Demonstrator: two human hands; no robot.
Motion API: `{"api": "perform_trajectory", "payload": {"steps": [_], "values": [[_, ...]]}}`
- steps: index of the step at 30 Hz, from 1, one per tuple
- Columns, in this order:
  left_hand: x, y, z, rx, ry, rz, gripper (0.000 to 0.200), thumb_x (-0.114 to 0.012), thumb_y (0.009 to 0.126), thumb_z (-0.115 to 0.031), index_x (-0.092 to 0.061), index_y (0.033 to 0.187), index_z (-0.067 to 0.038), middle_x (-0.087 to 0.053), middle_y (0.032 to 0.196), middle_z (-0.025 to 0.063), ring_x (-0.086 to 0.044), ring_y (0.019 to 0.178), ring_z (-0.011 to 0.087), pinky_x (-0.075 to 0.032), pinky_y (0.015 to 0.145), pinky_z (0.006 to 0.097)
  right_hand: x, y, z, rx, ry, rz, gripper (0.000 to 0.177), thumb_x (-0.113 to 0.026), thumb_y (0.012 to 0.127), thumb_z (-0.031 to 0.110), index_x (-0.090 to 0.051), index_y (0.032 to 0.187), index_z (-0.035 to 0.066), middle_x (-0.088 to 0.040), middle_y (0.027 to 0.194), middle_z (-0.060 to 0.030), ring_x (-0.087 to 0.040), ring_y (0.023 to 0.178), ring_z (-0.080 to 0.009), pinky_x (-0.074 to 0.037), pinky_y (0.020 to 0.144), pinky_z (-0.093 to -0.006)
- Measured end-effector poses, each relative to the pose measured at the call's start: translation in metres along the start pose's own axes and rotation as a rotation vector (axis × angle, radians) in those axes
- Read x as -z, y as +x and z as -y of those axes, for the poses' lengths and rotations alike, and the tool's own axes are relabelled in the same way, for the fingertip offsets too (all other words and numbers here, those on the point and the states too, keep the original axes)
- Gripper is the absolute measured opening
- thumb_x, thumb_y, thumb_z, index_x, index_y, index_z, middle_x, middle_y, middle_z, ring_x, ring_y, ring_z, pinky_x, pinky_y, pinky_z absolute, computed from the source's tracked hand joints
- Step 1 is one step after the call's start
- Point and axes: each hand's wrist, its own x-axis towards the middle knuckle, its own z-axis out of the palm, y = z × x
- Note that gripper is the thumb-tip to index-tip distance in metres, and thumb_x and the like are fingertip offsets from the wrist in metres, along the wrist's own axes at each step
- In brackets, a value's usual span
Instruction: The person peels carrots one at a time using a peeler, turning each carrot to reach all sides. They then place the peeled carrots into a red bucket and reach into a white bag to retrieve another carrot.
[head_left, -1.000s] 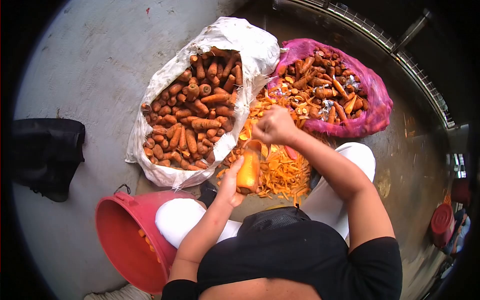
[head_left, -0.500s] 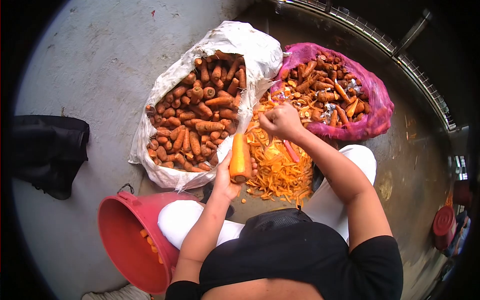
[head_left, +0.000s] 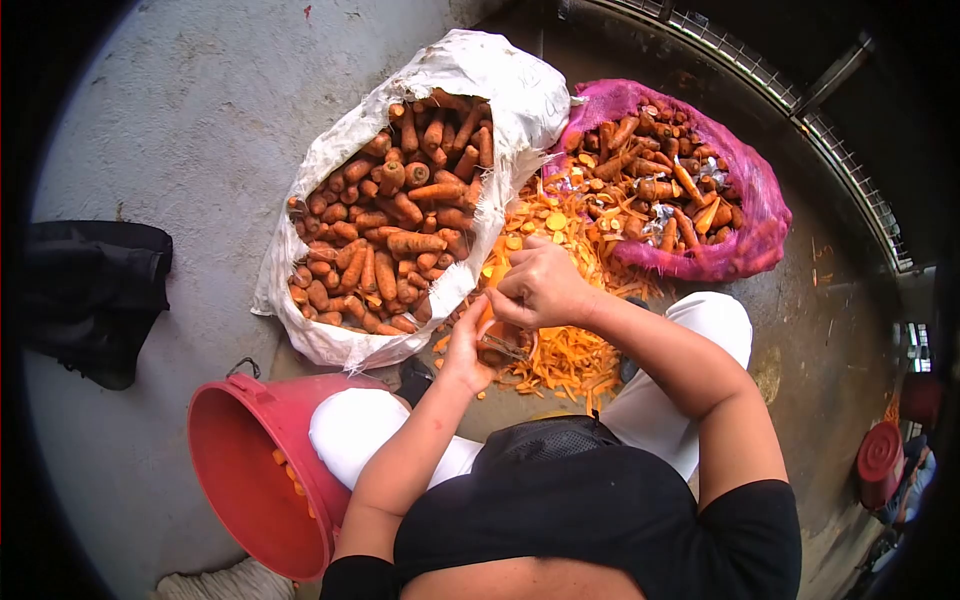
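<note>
My left hand (head_left: 468, 348) is wrapped around a carrot (head_left: 497, 329), partly peeled, above a heap of orange peelings (head_left: 565, 360). My right hand (head_left: 547, 286) is closed and close against the carrot's upper part, its fingers almost touching those of the left. A thin metal peeler (head_left: 508, 347) shows at the carrot's lower end; its handle is hidden by my right hand. In front of both hands stands an open white sack (head_left: 535, 95) full of unpeeled carrots (head_left: 385, 235).
A pink mesh sack (head_left: 760, 215) with carrots and scraps lies at the upper right. A red bucket (head_left: 225, 400) holding a few orange pieces tilts beside my left knee. Black cloth (head_left: 95, 290) lies at far left. A red container (head_left: 880, 455) is far right.
My right hand has come down and toward me, from above the carrot to close beside my left hand. The metal peeler now shows across the carrot's lower end.
</note>
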Motion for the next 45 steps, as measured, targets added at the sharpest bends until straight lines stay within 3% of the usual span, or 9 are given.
{"api": "perform_trajectory", "payload": {"steps": [4,7,17,21,24,28,32,36,45], "values": [[-0.012,-0.008,0.004,0.002,-0.026,0.015,0.040,-0.043,0.098,-0.041,-0.055,0.112,-0.006,-0.063,0.097,0.0084,-0.064,0.084,0.0216,-0.054,0.072,0.0358,0.000,0.000,-0.003,0.018,0.024,-0.024,0.036,-0.062,0.077,0.021,-0.048,0.045,0.014,-0.050,0.046,-0.0008,-0.047,0.047,-0.0223,-0.035,0.053,-0.0350],[-0.004,-0.009,0.009,-0.011,-0.010,0.010,0.040,-0.044,0.097,-0.041,-0.055,0.112,-0.006,-0.063,0.095,0.0082,-0.064,0.083,0.0216,-0.054,0.069,0.0350,0.004,0.001,0.004,0.022,0.027,0.018,0.033,-0.062,0.078,0.023,-0.059,0.047,0.015,-0.051,0.045,-0.0025,-0.050,0.047,-0.0226,-0.039,0.055,-0.0354],[0.003,-0.029,0.012,0.008,0.127,0.042,0.044,-0.044,0.096,-0.045,-0.050,0.115,-0.005,-0.063,0.088,0.0132,-0.064,0.064,0.0267,-0.051,0.047,0.0382,-0.001,-0.004,-0.033,-0.087,-0.075,-0.066,0.033,-0.062,0.075,0.021,-0.055,0.043,0.013,-0.048,0.044,-0.0058,-0.049,0.045,-0.0258,-0.038,0.053,-0.0358],[0.001,-0.035,0.006,-0.028,0.196,0.079,0.045,-0.046,0.096,-0.044,-0.049,0.119,-0.005,-0.063,0.090,0.0136,-0.064,0.063,0.0250,-0.052,0.047,0.0351,0.000,0.001,-0.030,-0.070,-0.054,-0.112,0.035,-0.060,0.077,0.018,-0.051,0.044,0.014,-0.047,0.044,-0.0037,-0.048,0.044,-0.0218,-0.036,0.049,-0.0356],[0.000,-0.036,0.002,-0.043,0.213,0.019,0.046,-0.047,0.096,-0.042,-0.048,0.122,-0.004,-0.063,0.091,0.0138,-0.064,0.063,0.0236,-0.054,0.048,0.0347,-0.003,0.000,-0.051,-0.187,-0.140,-0.110,0.036,-0.057,0.080,0.019,-0.055,0.044,0.014,-0.046,0.041,-0.0043,-0.049,0.041,-0.0216,-0.039,0.047,-0.0348],[0.001,-0.039,-0.006,-0.051,0.249,0.183,0.046,-0.048,0.096,-0.043,-0.050,0.118,-0.003,-0.062,0.087,0.0137,-0.064,0.067,0.0215,-0.055,0.052,0.0362,0.011,-0.004,-0.090,-0.401,-0.395,-0.188,0.034,-0.060,0.081,0.030,-0.065,0.051,0.015,-0.053,0.044,-0.0046,-0.052,0.044,-0.0225,-0.043,0.059,-0.0356],[0.008,-0.031,-0.013,-0.125,0.060,0.151,0.046,-0.050,0.096,-0.042,-0.049,0.121,-0.004,-0.061,0.094,0.0128,-0.064,0.076,0.0225,-0.058,0.066,0.0385,0.013,0.004,-0.066,-0.363,-0.287,-0.096,0.032,-0.060,0.081,0.028,-0.065,0.053,0.016,-0.056,0.049,-0.0046,-0.053,0.049,-0.0220,-0.041,0.058,-0.0347],[0.011,-0.022,-0.011,-0.169,0.033,0.033,0.043,-0.054,0.095,-0.038,-0.050,0.122,-0.006,-0.060,0.095,0.0121,-0.064,0.081,0.0246,-0.057,0.069,0.0400,0.002,0.001,-0.043,-0.231,-0.187,-0.109,0.031,-0.060,0.082,0.027,-0.065,0.054,0.015,-0.052,0.047,-0.0030,-0.048,0.048,-0.0208,-0.037,0.056,-0.0344],[0.015,0.003,-0.004,-0.083,-0.055,-0.016,0.039,-0.047,0.096,-0.041,-0.054,0.118,-0.010,-0.062,0.103,0.0085,-0.064,0.091,0.0211,-0.056,0.079,0.0390,0.004,0.012,0.004,0.021,0.009,-0.040,0.033,-0.065,0.077,0.019,-0.052,0.047,0.014,-0.046,0.046,-0.0017,-0.044,0.046,-0.0192,-0.031,0.051,-0.0341]]}}
